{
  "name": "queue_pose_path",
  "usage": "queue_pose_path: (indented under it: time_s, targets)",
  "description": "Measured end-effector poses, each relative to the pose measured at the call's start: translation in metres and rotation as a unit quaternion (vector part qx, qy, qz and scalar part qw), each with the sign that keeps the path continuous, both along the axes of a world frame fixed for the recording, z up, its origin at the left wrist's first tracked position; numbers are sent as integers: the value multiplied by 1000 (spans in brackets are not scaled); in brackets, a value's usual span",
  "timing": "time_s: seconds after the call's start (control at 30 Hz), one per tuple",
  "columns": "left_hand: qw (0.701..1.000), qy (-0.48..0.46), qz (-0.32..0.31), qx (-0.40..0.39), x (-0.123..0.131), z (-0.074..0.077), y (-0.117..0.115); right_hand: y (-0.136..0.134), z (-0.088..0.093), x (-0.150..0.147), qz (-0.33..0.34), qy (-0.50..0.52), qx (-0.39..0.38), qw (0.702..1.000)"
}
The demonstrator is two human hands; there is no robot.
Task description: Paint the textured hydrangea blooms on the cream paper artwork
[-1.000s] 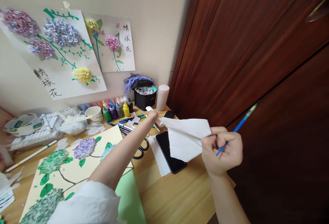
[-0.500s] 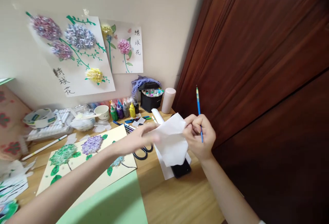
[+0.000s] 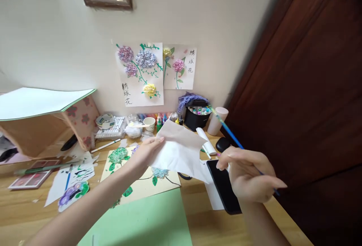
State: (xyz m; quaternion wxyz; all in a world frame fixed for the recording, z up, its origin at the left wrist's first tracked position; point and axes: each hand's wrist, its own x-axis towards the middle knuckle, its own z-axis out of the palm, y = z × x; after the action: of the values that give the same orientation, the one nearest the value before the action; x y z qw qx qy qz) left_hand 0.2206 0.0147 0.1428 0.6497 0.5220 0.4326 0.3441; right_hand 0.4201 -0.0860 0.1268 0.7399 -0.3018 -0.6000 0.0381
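My left hand (image 3: 151, 148) pinches a white tissue (image 3: 178, 150) by its left edge, thumb on top, holding it up over the table. My right hand (image 3: 250, 172) is turned palm up at the right with its fingers partly spread. A blue paintbrush (image 3: 230, 135) is tucked among those fingers, its bristle end pointing up and left; part of its handle is hidden by the hand. Below the tissue lies a cream sheet (image 3: 138, 191) bearing green, purple and light blue flowers, partly covered. A black phone (image 3: 223, 185) rests on white paper beside my right hand.
A green sheet (image 3: 141, 219) lies in front. Behind stand a paper cup (image 3: 149, 123), a black marker case (image 3: 196, 119) and a pale pink cylinder (image 3: 217, 121). Paint-smeared paper (image 3: 74, 195) lies left. A dark wooden panel (image 3: 311, 106) borders the table's right side.
My left hand has taken hold of the tissue and carried it left. The right hand has let the tissue go and turned palm up, keeping the paintbrush. The view has swung left.
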Motion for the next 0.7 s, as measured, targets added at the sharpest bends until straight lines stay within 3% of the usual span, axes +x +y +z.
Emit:
queue_pose_path:
  time_s: [0.1,0.2,0.33,0.47,0.7]
  targets:
    - [992,-55,-35,-107,-7,-4,0,1,-6,-11,15,-2,-34,999]
    - [990,-67,-33,-117,-11,-6,-3,10,-11,-19,63,70,-96,991]
    - [990,-84,-27,-113,-13,-1,-11,23,-13,-27,140,192,-167,957]
    - [987,-110,-29,-109,-10,5,-16,30,-16,-29,181,233,-205,933]
    - [958,-236,113,-116,-4,-4,-6,33,-22,-23,200,227,-236,923]
